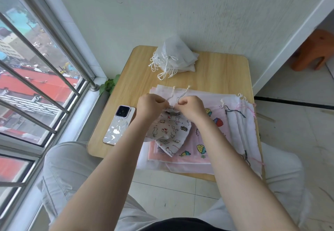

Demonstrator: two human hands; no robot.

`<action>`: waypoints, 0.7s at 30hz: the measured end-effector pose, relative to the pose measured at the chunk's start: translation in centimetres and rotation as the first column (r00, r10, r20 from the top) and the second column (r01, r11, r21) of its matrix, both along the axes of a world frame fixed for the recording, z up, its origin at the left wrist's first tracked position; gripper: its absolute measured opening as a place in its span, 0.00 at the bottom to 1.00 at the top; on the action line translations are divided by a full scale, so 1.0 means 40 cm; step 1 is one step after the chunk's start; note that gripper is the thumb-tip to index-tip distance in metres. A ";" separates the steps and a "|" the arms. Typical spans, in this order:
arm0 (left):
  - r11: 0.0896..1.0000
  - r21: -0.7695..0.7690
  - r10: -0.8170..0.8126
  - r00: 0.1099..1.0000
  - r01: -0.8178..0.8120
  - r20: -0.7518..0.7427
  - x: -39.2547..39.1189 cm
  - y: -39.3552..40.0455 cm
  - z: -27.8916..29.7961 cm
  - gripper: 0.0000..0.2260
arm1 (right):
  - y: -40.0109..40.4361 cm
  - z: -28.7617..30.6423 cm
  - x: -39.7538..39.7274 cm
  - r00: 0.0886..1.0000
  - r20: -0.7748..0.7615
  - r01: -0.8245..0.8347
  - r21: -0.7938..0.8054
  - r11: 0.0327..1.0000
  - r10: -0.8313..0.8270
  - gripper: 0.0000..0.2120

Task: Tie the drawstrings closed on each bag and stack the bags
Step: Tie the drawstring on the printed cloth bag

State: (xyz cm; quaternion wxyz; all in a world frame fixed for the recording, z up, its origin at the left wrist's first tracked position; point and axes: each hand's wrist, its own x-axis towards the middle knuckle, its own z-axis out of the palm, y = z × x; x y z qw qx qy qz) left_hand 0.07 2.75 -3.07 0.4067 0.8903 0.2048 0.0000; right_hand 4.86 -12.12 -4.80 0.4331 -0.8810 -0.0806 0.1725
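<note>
Above the counter (213,71), both hands (171,105) pinch the cat-print bag's (169,127) drawstrings (178,95). Pulling both cords evenly should seat the knot tight.

bench (213,71): wood-grain laminate, smooth, low sheen. cat-print bag (169,129): matt woven cloth, white cotton-like cord drawstrings (178,93). stack of white bags (178,57): thin matt nonwoven-looking fabric. flat pile of bags (207,140): soft cloth, some semi-sheer. phone (119,124): glossy plastic case with reflective patches. window bars (45,79): brushed metal. wall (180,10): rough matt paint. stool (314,50): smooth orange plastic.
</note>
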 end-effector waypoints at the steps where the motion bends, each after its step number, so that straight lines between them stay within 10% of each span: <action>1: 0.999 -0.048 0.018 0.998 -0.015 0.061 0.000 -0.007 0.007 0.04 | 0.001 0.001 -0.001 1.000 0.000 0.015 0.008 1.000 -0.015 0.18; 7: 0.921 -0.388 0.023 0.993 0.024 0.117 0.010 -0.025 0.028 0.06 | 0.001 0.027 0.005 0.995 -0.076 0.071 0.147 0.987 -0.061 0.09; 12: 0.954 -0.298 -0.017 0.999 0.028 0.040 0.014 -0.022 0.029 0.07 | 0.005 0.055 0.006 0.978 -0.067 0.209 0.437 0.875 -0.200 0.06; 21: 0.970 -0.220 -0.126 0.987 0.102 -0.098 0.014 -0.028 0.046 0.07 | 0.022 0.107 0.005 0.996 -0.003 0.085 0.453 0.888 -0.094 0.06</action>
